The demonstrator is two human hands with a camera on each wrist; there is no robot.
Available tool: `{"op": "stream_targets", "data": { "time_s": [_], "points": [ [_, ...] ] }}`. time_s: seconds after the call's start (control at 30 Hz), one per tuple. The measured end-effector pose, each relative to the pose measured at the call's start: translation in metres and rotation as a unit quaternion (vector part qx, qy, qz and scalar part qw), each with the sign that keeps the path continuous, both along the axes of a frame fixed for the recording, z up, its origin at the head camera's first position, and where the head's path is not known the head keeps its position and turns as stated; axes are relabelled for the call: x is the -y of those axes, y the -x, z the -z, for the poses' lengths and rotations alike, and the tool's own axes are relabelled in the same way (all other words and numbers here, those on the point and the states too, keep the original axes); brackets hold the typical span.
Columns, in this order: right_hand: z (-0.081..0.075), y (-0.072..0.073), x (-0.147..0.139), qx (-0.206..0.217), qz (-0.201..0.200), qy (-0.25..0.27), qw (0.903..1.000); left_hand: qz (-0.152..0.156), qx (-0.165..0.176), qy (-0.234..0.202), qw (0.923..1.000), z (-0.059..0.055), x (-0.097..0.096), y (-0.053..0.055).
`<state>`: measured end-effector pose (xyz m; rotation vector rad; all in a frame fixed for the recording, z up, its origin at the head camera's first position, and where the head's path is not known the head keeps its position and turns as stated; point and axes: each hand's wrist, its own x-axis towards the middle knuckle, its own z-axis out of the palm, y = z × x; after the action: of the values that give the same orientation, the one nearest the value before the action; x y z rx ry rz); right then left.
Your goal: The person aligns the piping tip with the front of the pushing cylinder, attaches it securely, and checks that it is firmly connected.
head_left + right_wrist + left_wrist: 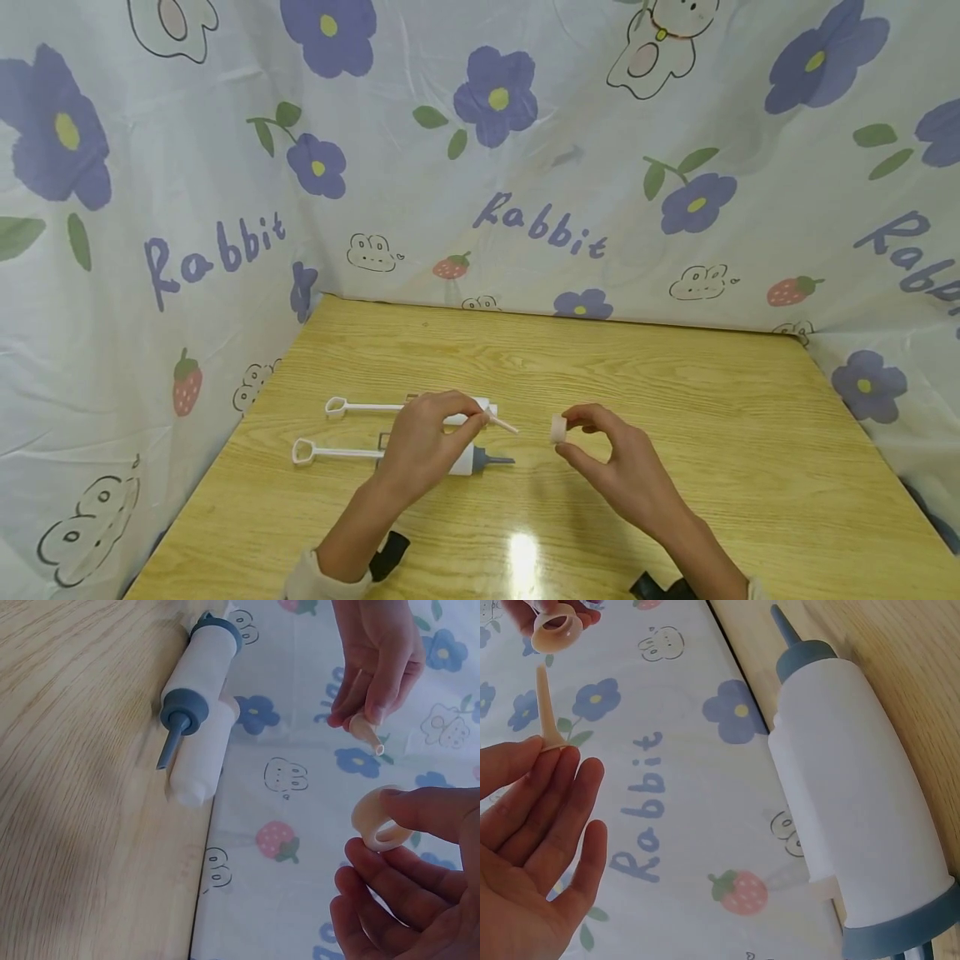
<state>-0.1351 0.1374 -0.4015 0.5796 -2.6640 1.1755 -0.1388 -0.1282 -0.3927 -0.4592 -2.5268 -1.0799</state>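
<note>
In the head view my left hand (pixel 423 442) pinches a small cream-white tapered nozzle (pixel 504 424) by its wide flanged base. Its narrow open tip points toward my other hand, as the right wrist view shows. My right hand (pixel 633 471) holds a short white ring-shaped cap (pixel 369 817) between thumb and fingertips, its hole visible. A gap separates nozzle and cap. Under and beyond the left hand lie two caulking-gun-like dispensers. The nearer one (pixel 855 787) has a white barrel with grey-blue ends and a grey-blue nozzle; the farther one (pixel 204 750) is all white at its front.
Both dispensers' rods end in white loop handles (pixel 303 452) pointing left on the wooden table (pixel 675 375). A patterned white cloth (pixel 420 192) hangs behind the table and at its sides. Black straps (pixel 390 556) sit at both wrists.
</note>
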Motion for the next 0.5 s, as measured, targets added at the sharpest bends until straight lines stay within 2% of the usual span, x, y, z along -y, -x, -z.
{"op": "stream_targets", "data": {
  "time_s": [0.5],
  "points": [
    [-0.002, -0.002, 0.008, -0.008, -0.010, 0.009, 0.9999, -0.029, -0.039, -0.024, 0.9985, 0.000, -0.013, -0.009]
  ]
}}
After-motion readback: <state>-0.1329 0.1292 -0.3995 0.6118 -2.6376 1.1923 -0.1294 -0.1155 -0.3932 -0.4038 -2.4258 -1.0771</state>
